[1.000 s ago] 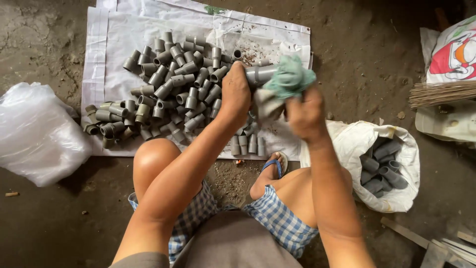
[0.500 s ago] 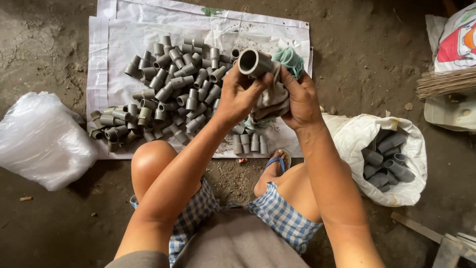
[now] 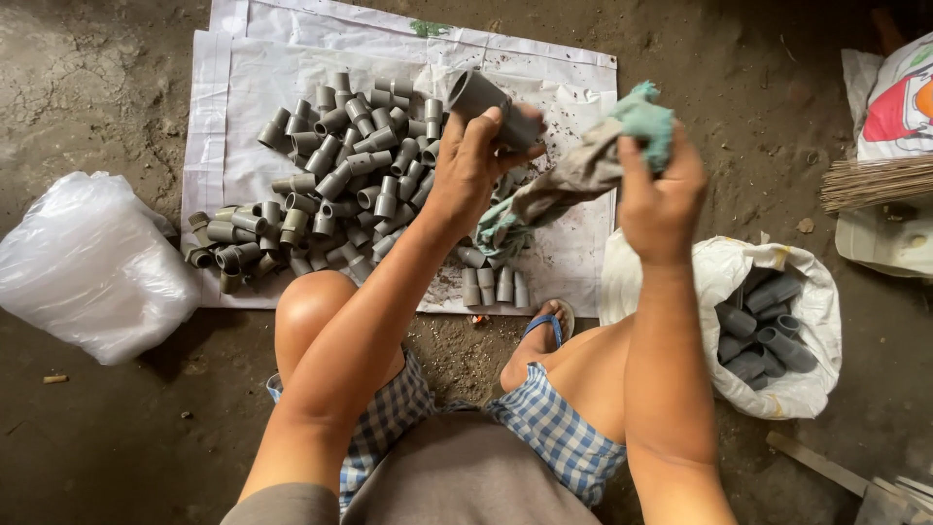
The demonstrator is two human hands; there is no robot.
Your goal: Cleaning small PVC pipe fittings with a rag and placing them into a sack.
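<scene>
My left hand [image 3: 473,163] grips a short grey pipe fitting [image 3: 486,99] and holds it up over the white sheet [image 3: 253,87]. My right hand [image 3: 661,199] is raised to its right, closed on a dirty teal and grey rag [image 3: 593,165] that hangs down toward the left hand. Under and left of my hands lies a heap of several grey pipe fittings [image 3: 340,180] on the sheet. A short row of fittings [image 3: 494,285] stands near the sheet's front edge, by my sandalled foot [image 3: 544,331].
A white sack [image 3: 787,399] at the right holds several darker grey fittings [image 3: 763,335]. A bunched clear plastic bag [image 3: 92,262] lies at the left on the dirt floor. A straw broom [image 3: 875,183] and a printed sack [image 3: 899,97] sit at the far right.
My hands have drawn apart: the right hand has pulled the rag away to the right, and the left hand keeps the fitting tilted up with its open end showing.
</scene>
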